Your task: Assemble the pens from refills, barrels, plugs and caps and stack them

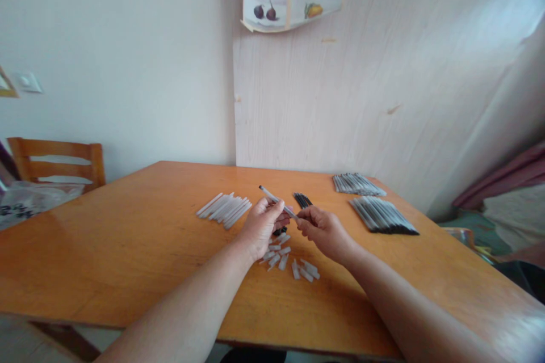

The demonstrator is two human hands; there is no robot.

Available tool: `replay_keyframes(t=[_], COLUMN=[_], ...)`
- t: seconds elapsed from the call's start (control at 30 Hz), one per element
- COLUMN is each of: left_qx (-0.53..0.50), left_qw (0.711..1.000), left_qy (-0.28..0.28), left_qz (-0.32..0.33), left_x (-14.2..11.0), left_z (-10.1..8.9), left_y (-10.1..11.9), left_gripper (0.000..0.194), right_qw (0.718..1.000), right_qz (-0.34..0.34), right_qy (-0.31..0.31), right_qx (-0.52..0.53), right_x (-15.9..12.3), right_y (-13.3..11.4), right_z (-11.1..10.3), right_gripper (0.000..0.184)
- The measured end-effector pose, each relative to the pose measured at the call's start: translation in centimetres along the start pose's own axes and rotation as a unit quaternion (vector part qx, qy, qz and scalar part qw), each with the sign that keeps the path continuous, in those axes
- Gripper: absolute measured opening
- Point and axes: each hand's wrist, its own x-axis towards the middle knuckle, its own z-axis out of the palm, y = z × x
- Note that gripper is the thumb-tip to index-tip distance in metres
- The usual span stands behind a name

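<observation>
My left hand (263, 227) is closed around a slim pen (269, 195) with a pale barrel and a dark far end, tilted up to the left. At the pen's lower right end, the fingers of my right hand (324, 231) pinch it; what they cover there is hidden. Below the hands lie several short whitish pen caps (275, 250) and a small heap of black pieces (280, 231), partly hidden by my left hand. Left of the hands is a row of whitish, empty-looking pen barrels (225, 209). Just beyond my right hand rest several thin black sticks (302, 199).
Two flat piles of dark-filled pens, a nearer pile (383, 215) and a farther pile (357, 184), lie at the right on the wooden table (140, 249). A wooden chair (59, 159) and a plastic bag (38, 199) stand beyond its left edge. A wall closes off the back.
</observation>
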Motion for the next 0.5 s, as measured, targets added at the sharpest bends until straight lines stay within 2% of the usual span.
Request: replay_keyframes(t=[0.2, 0.33, 0.5], left_qx=[0.022, 0.066, 0.100], left_qw=[0.999, 0.996, 0.992], left_qy=[0.009, 0.024, 0.018], left_qz=[0.032, 0.059, 0.080], left_x=[0.3, 0.3, 0.5], left_z=[-0.5, -0.5, -0.5], left_y=[0.0, 0.2, 0.1], left_gripper=[0.033, 0.034, 0.035], right_qw=[0.997, 0.997, 0.997], right_qz=[0.040, 0.065, 0.045], right_qy=[-0.025, 0.017, 0.060], right_qx=[0.059, 0.043, 0.011], right_x=[0.1, 0.1, 0.4], right_y=[-0.5, -0.5, 0.1], right_z=[-0.1, -0.7, -1.1], right_gripper=[0.026, 0.027, 0.023])
